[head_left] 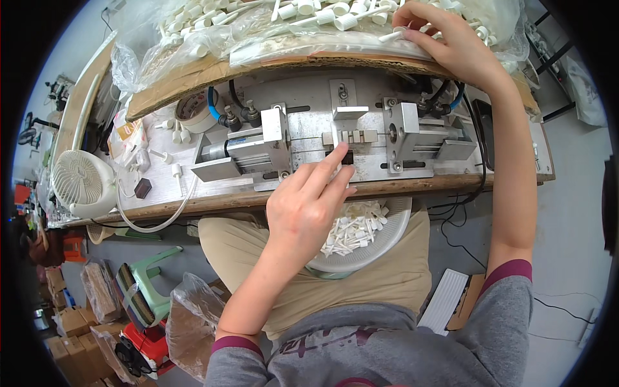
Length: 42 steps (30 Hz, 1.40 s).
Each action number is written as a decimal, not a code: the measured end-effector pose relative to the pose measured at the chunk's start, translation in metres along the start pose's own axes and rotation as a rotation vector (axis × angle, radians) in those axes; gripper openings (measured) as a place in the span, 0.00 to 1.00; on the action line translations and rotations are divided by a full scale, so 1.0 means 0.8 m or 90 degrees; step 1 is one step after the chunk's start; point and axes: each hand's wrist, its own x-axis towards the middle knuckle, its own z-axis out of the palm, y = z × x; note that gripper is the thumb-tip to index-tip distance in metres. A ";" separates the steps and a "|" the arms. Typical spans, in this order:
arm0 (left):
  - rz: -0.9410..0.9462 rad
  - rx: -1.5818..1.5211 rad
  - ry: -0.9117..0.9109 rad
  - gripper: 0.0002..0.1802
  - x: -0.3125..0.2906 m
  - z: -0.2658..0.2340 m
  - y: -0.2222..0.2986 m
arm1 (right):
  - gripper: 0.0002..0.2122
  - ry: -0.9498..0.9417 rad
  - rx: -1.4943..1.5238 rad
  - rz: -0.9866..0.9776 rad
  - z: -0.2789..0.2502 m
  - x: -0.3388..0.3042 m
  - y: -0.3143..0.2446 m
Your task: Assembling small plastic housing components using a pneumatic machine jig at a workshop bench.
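**Busy in Two Spots at Once**

The long bench with a brown wooden edge (245,197) is the biggest thing here. On it sits the silver metal machine (367,162), with a matching part at each end. Behind the machine, a brown cardboard tray (164,95) carries a big heap of white plastic caps and sticks (309,16). In front of the machine and lower down is a round white plastic basket (396,235) with more white bits inside.

The left hand (300,209) reaches to the machine's middle, pointing finger by a small silver metal block (364,137); I can't tell if its fingers hold anything. The right hand (458,51), behind the machine and to its right, has its fingers pinched almost together on a small white plastic piece (392,35).

A loose pinch could drop the piece into the heap. Fingers could get nipped if the machine's ends pushed in.

Room is tight: the cardboard edge sits near the machine's back, a bendy blue hose (458,97) could snag at its right end, and the bench stops just in front.
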 end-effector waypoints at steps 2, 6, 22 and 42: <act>0.020 0.028 0.005 0.16 -0.003 0.003 -0.005 | 0.08 0.029 0.006 -0.021 0.003 -0.006 0.007; 0.006 -0.031 -0.003 0.15 -0.005 0.007 -0.011 | 0.10 0.048 -0.006 0.014 0.008 -0.010 0.007; -0.045 0.004 -0.029 0.15 0.012 0.003 -0.007 | 0.12 0.019 0.402 0.077 0.031 -0.056 -0.057; -0.077 0.052 0.035 0.16 0.209 -0.039 -0.077 | 0.14 0.049 -0.150 -0.072 0.159 -0.151 -0.137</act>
